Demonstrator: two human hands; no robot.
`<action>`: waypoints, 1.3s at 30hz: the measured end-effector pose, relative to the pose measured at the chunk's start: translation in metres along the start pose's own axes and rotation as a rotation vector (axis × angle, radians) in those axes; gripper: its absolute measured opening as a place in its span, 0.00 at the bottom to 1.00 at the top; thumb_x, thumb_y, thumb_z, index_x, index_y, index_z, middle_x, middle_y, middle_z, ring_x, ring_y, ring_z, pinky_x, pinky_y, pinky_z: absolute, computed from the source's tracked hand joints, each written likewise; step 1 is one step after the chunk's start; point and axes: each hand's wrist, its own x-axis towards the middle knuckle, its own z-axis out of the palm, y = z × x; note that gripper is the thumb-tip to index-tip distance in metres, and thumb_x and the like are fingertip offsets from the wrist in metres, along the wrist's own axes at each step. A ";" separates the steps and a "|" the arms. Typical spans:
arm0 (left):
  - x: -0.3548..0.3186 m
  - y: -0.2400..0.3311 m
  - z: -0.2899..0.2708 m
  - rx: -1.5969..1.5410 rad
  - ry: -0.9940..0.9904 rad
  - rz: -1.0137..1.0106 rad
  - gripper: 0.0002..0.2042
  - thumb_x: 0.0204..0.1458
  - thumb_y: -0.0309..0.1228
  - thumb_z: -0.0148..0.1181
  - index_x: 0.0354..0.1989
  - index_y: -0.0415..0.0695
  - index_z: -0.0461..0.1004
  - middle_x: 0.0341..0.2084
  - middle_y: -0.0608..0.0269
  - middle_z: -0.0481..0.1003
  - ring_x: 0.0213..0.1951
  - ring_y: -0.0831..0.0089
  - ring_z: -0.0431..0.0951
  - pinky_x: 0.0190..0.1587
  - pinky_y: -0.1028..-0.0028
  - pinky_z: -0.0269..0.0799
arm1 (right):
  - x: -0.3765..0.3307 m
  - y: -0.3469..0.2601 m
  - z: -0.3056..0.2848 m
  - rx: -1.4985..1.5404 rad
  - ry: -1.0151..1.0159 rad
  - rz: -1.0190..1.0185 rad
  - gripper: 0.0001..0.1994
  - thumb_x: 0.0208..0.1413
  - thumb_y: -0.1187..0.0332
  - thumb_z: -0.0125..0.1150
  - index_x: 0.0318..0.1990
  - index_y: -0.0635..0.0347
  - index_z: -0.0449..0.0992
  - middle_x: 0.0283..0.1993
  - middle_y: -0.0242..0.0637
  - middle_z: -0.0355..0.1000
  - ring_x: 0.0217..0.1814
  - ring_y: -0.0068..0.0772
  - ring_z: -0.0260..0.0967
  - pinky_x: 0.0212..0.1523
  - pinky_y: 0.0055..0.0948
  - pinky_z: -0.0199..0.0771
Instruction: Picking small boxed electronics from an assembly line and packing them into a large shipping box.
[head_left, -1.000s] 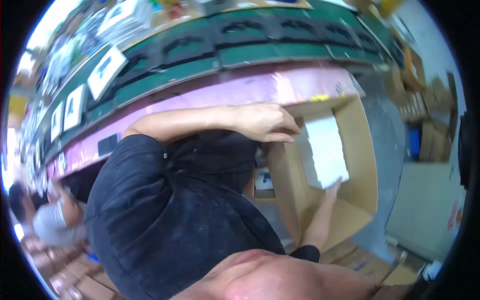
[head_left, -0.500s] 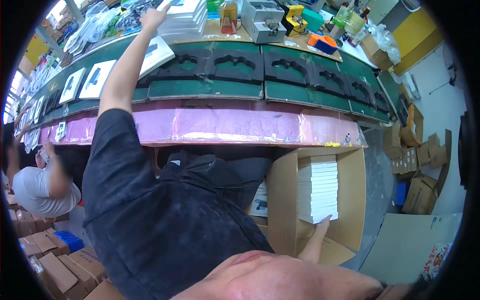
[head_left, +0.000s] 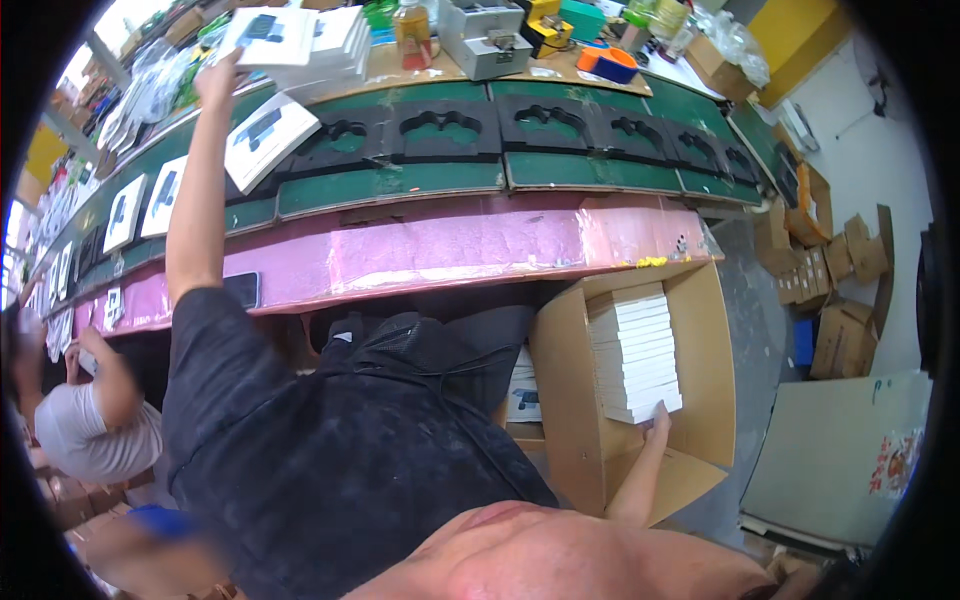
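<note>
My left hand (head_left: 217, 78) reaches to the far side of the bench and grips the left edge of a flat white box (head_left: 268, 38) with a dark picture on its lid. That box is beside and partly over a pile of similar white boxes (head_left: 345, 55). Below it, another white box (head_left: 268, 138) lies slanted on the green bench. At the lower right, my right hand (head_left: 656, 425) has its fingers at the near end of a row of white boxes (head_left: 640, 350) inside an open brown carton (head_left: 570, 400). Its fingers are closed about the end box, partly hidden.
Black foam trays (head_left: 440, 130) line the green bench (head_left: 390, 180), with a pink ledge (head_left: 450, 240) in front. A phone (head_left: 242, 289) lies on the ledge. A grey metal case (head_left: 487, 40) and an amber bottle (head_left: 413, 35) stand behind. A co-worker (head_left: 95, 430) sits at left.
My left hand has moved left and down, bringing a white box off the pile's top into sight. The row in the carton leans more. A blurred arm has appeared at the lower left.
</note>
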 end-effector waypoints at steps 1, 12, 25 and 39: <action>-0.023 0.016 -0.010 -0.010 -0.107 0.039 0.22 0.49 0.31 0.71 0.47 0.28 0.72 0.37 0.51 0.79 0.33 0.67 0.82 0.31 0.77 0.80 | -0.005 -0.007 0.002 0.011 0.008 0.014 0.28 0.59 0.47 0.60 0.57 0.59 0.70 0.47 0.43 0.75 0.41 0.44 0.76 0.32 0.45 0.77; -0.429 0.070 0.184 -0.271 -1.450 -0.343 0.20 0.57 0.32 0.62 0.55 0.34 0.71 0.45 0.57 0.78 0.45 0.71 0.79 0.49 0.71 0.75 | -0.065 -0.030 -0.011 0.688 -0.287 0.016 0.43 0.60 0.45 0.49 0.70 0.73 0.46 0.69 0.64 0.51 0.69 0.64 0.55 0.67 0.61 0.57; -0.846 -0.087 0.287 0.107 -2.030 -0.944 0.20 0.54 0.26 0.64 0.53 0.29 0.69 0.43 0.49 0.77 0.42 0.61 0.81 0.42 0.67 0.82 | -0.120 -0.002 -0.029 1.014 -0.571 -0.088 0.45 0.57 0.30 0.44 0.68 0.62 0.58 0.70 0.49 0.59 0.72 0.58 0.54 0.69 0.71 0.41; -0.880 -0.112 0.238 0.636 -2.474 1.707 0.46 0.51 0.44 0.60 0.75 0.48 0.40 0.75 0.51 0.38 0.74 0.46 0.39 0.69 0.48 0.50 | -0.086 0.017 -0.045 1.014 -0.525 -0.054 0.33 0.53 0.53 0.58 0.67 0.53 0.62 0.67 0.53 0.61 0.70 0.71 0.51 0.66 0.79 0.37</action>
